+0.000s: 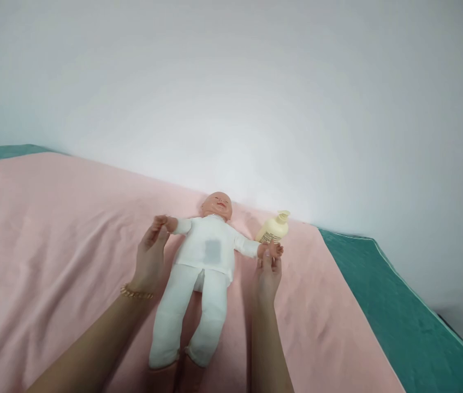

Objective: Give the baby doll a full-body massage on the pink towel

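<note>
A baby doll [205,251] in a white top and white trousers lies on its back on a pink cloth [317,305], its head toward the wall and its arms spread out. My left hand [152,254] grips the doll's hand on the left side, with fingers closed round it. On the other side my right hand [268,275] pinches the doll's other hand between thumb and fingers. A pale yellow pump bottle [274,226] leans just behind that doll hand. The doll's legs point toward me, and its feet are dim at the bottom edge.
A white wall [231,98] rises right behind the cloth's far edge. Green covering [403,305] shows beyond the pink cloth on the right, and a strip of it at the far left. Folds run through the cloth on the left.
</note>
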### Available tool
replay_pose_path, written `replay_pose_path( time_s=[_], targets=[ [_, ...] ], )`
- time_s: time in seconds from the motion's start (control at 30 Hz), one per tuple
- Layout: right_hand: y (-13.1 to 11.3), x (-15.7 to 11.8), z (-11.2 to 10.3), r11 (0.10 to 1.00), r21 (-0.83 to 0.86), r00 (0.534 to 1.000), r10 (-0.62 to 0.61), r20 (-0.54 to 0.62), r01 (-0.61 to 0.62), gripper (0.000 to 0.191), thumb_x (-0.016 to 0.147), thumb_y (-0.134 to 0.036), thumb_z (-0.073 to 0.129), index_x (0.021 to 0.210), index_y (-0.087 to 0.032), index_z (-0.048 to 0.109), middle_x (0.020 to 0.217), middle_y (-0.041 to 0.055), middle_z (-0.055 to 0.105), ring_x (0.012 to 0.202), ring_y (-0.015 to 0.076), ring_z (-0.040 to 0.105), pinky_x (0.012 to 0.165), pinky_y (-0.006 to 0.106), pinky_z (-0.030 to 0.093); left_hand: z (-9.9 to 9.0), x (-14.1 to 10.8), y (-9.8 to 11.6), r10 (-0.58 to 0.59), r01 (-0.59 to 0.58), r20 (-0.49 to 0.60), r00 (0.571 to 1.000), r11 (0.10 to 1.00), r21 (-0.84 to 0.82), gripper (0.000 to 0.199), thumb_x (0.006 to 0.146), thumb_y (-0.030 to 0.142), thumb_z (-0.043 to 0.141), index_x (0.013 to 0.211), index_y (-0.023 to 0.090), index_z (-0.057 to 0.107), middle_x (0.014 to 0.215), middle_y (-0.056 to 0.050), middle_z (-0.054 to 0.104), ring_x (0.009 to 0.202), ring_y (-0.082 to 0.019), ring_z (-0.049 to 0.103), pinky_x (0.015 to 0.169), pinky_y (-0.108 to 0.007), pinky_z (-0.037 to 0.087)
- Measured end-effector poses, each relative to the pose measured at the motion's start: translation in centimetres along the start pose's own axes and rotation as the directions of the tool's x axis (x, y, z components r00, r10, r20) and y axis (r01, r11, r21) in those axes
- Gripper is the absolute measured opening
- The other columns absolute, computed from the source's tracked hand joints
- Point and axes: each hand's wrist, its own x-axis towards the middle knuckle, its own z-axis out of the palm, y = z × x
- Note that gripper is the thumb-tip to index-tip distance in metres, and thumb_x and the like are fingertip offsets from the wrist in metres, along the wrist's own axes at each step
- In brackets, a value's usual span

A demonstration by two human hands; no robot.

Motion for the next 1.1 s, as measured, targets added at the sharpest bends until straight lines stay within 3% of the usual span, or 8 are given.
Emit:
replay_pose_path(
  time_s=[0.1,0.27,0.43,0.73,0.83,0.9,1.03,1.1],
  targets=[
    [-0.7,-1.6,1.2,0.991,-0.086,0.991,-0.090,0.097,0.098,0.043,0.079,-0.033,0.070,0.117,-0.017,0.060,0.131,0.0121,0.059,0.123,0.0229,0.055,0.108,0.043,0.040,0.5,-0.9,0.0,0.023,-0.085,0.237,0.971,0.963,0.257,0.036,0.086,0.041,0.062,0.116,0.021,0.064,0.128,-0.007,0.061,0.126,-0.027,0.051,0.109,-0.044,0.040],
    [-0.2,-3.4,1.9,0.903,-0.264,0.864,-0.187,0.468,0.339,0.033,0.077,-0.025,0.071,0.110,-0.021,0.067,0.116,0.0093,0.067,0.113,0.0241,0.060,0.104,0.047,0.043,0.1,-0.7,-1.6,0.142,-0.462,0.587,0.797,0.769,0.441,0.033,0.085,0.029,0.060,0.118,0.025,0.065,0.130,-0.006,0.061,0.130,-0.025,0.046,0.112,-0.047,0.036],
    [0.8,-3.3,1.8,0.745,-0.279,0.683,-0.307,0.663,0.606,0.034,0.078,-0.016,0.066,0.110,-0.027,0.069,0.114,0.0062,0.069,0.114,0.0225,0.059,0.101,0.046,0.046,-0.1,-0.3,-2.2,0.172,-0.613,0.680,0.713,0.624,0.485,0.031,0.086,0.021,0.055,0.113,0.025,0.068,0.123,-0.006,0.065,0.126,-0.025,0.050,0.109,-0.051,0.036],
    [0.7,-3.1,1.9,0.627,-0.290,0.591,-0.344,0.730,0.723,0.035,0.079,-0.014,0.065,0.110,-0.029,0.070,0.109,0.0049,0.071,0.109,0.0225,0.062,0.096,0.045,0.050,-0.1,-0.5,-2.4,0.145,-0.672,0.714,0.685,0.505,0.542,0.030,0.089,0.020,0.053,0.111,0.031,0.070,0.123,-0.002,0.066,0.126,-0.025,0.050,0.110,-0.051,0.029],
    [0.8,-3.2,1.8,0.670,-0.281,0.614,-0.328,0.718,0.687,0.034,0.079,-0.015,0.066,0.110,-0.029,0.070,0.111,0.0050,0.071,0.111,0.0221,0.061,0.098,0.045,0.049,-0.1,-0.5,-2.2,0.138,-0.652,0.708,0.693,0.540,0.533,0.029,0.089,0.021,0.053,0.111,0.031,0.070,0.124,-0.002,0.066,0.126,-0.025,0.050,0.111,-0.052,0.029],
    [0.7,-3.3,1.7,0.740,-0.291,0.683,-0.299,0.666,0.607,0.032,0.079,-0.017,0.066,0.109,-0.027,0.070,0.114,0.0058,0.069,0.113,0.0224,0.060,0.101,0.045,0.047,-0.1,-0.5,-1.8,0.147,-0.600,0.675,0.723,0.617,0.510,0.027,0.087,0.024,0.057,0.110,0.029,0.070,0.123,-0.004,0.066,0.126,-0.026,0.050,0.110,-0.051,0.032],
    [-0.1,-3.3,1.9,0.913,-0.288,0.907,-0.164,0.388,0.289,0.036,0.078,-0.028,0.070,0.112,-0.019,0.066,0.117,0.0098,0.067,0.112,0.0244,0.061,0.102,0.047,0.045,-0.3,-0.4,-0.5,0.064,-0.257,0.431,0.900,0.876,0.409,0.034,0.083,0.035,0.066,0.115,0.025,0.067,0.126,-0.006,0.064,0.124,-0.027,0.053,0.108,-0.046,0.040],
    [-0.5,-2.6,1.7,0.970,-0.204,0.971,-0.090,0.219,0.136,0.042,0.076,-0.032,0.072,0.115,-0.016,0.063,0.122,0.0123,0.064,0.115,0.0254,0.059,0.102,0.046,0.045,-0.6,0.0,0.1,-0.022,-0.045,0.275,0.961,0.971,0.235,0.034,0.084,0.036,0.067,0.116,0.024,0.066,0.129,-0.006,0.062,0.125,-0.025,0.052,0.108,-0.042,0.041]
  ],
)
